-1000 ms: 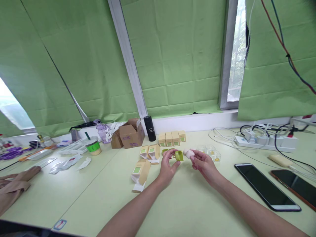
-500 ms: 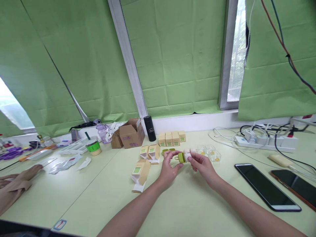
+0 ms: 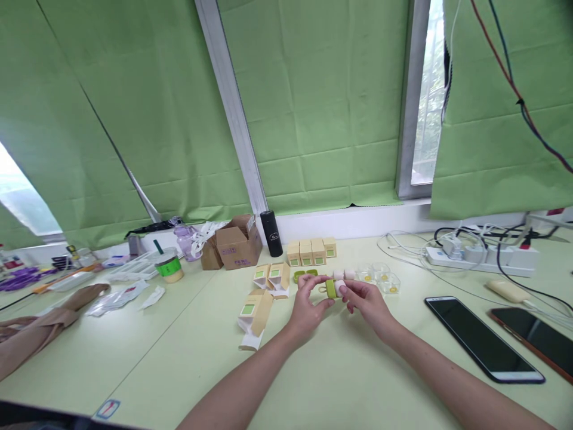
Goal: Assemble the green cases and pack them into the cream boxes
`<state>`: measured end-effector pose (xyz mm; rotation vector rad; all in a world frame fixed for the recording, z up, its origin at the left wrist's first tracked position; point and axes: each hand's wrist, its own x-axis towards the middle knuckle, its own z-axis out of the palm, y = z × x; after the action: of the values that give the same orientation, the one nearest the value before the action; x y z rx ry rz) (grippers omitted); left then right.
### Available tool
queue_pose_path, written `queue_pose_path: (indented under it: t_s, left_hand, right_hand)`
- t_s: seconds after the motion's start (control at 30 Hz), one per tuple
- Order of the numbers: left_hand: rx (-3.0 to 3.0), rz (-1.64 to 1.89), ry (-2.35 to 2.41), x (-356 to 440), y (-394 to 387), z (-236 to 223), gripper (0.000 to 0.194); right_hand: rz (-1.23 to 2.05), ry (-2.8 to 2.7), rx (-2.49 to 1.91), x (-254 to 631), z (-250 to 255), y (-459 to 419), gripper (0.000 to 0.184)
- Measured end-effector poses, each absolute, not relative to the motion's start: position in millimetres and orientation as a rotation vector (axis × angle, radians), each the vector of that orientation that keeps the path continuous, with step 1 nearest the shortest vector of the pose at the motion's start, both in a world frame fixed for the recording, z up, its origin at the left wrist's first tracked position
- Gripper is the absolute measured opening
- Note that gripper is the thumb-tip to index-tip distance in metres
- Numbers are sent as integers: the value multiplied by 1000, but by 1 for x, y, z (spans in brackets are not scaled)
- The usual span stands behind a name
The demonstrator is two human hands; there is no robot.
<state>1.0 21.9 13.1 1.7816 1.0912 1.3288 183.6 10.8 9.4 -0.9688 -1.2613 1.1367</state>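
My left hand [image 3: 308, 309] pinches a small olive-green cap [image 3: 330, 289] with a pale loop on its left end. From the other side, my right hand [image 3: 369, 303] grips a whitish-pink cylinder [image 3: 339, 289] that sits against the cap's right end; whether the two are joined I cannot tell. Both hands hang just above the table, fingers closed. Behind my left fingers lie more green caps [image 3: 306, 275], partly covered. A couple of pinkish-white cylinders [image 3: 349, 275] stand behind my right hand. To their right are several clear cups [image 3: 389, 283] with yellow bits inside.
Opened small cartons [image 3: 257, 313] lie left of my hands, closed cartons [image 3: 312, 252] behind. A black bottle [image 3: 271, 233] and a brown box [image 3: 239, 243] stand farther back. Phones [image 3: 483, 339] and a power strip [image 3: 481, 261] are on the right. Another person's sleeve [image 3: 40, 334] reaches in at left.
The cap and cylinder have shifted slightly and now lie more level in my hands. At the left, the other person's arm has reached farther right.
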Motion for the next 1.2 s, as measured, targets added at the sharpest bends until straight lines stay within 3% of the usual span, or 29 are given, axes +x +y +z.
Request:
queue_pose_path:
  t_s: [0.73, 0.93, 1.2]
  left_hand:
    - [1819, 1323, 1136, 3, 20, 10, 48]
    - [1836, 1330, 1136, 2, 20, 7, 48]
    - [2150, 1313, 1167, 3, 17, 6, 46]
  right_hand:
    - [1079, -1356, -972, 180, 0, 10, 57]
    - [1066, -1308, -963, 177, -4, 10, 67]
    - [1037, -1315, -927, 178, -9, 15, 59]
